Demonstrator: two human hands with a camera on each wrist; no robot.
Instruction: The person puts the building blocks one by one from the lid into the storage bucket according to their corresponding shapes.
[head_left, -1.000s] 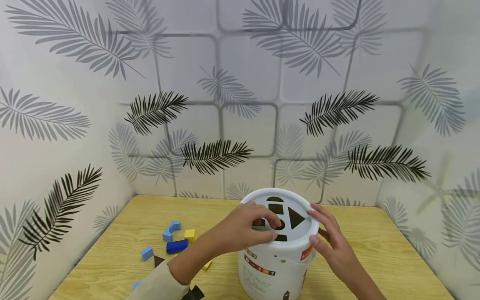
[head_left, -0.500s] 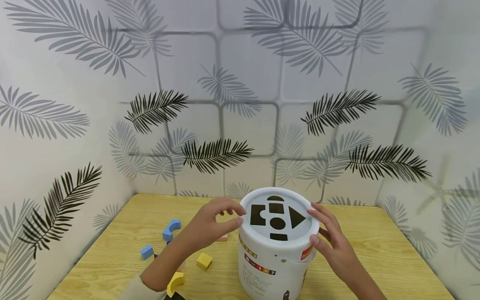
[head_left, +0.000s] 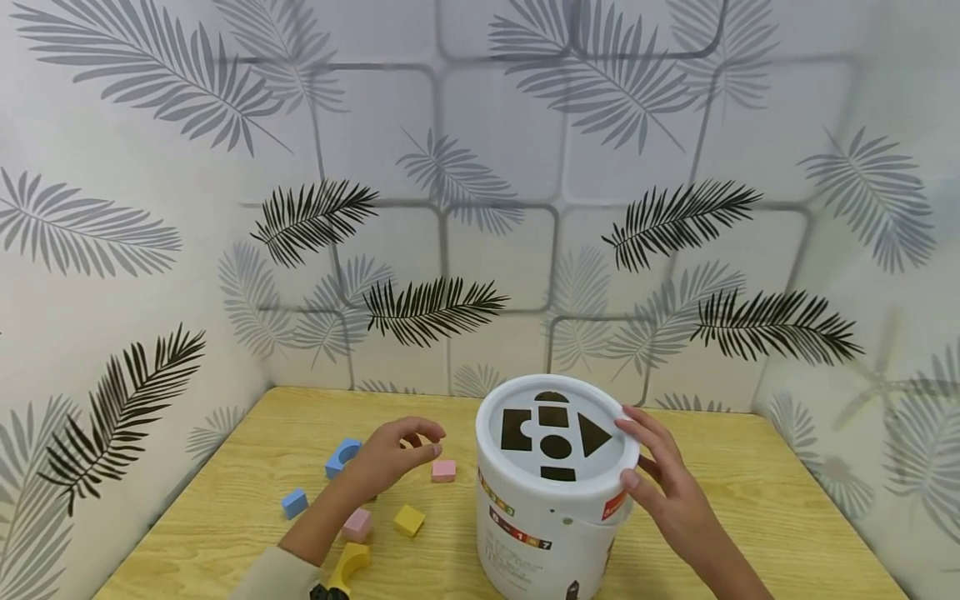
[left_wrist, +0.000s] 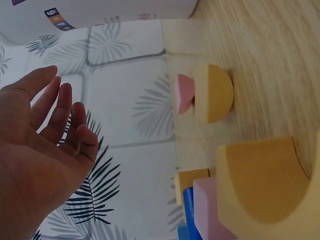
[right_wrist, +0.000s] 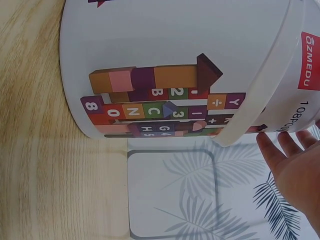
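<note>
A white bucket (head_left: pixel 540 533) with shape-cut holes in its lid (head_left: pixel 491 425) stands right of centre in the head view. My right hand (head_left: pixel 667 483) touches the lid's right rim with fingertips and thumb spread; in the right wrist view the fingers (right_wrist: pixel 272 152) reach fairly straight to the bucket. My left hand (head_left: pixel 393 454) hovers left of the bucket, fingers loosely bent, holding nothing. Nearest to it are a pink block (head_left: pixel 443 471) and a yellow block (head_left: pixel 409 521) on the table. A blue arch block (head_left: pixel 343 457) is partly behind the hand.
More blocks lie left: a light blue block (head_left: pixel 295 503), a pink block (head_left: pixel 357 525) and a yellow arch block (head_left: pixel 351 565) close to the left forearm. A dark blue block (left_wrist: pixel 191 212) shows in the left wrist view. Leaf-patterned walls (head_left: pixel 495 250) border the wooden table (head_left: pixel 750 483).
My left hand has drawn back from above the lid's holes to the left, over the table, uncovering the holes and the pink block. My right hand has stayed at the rim.
</note>
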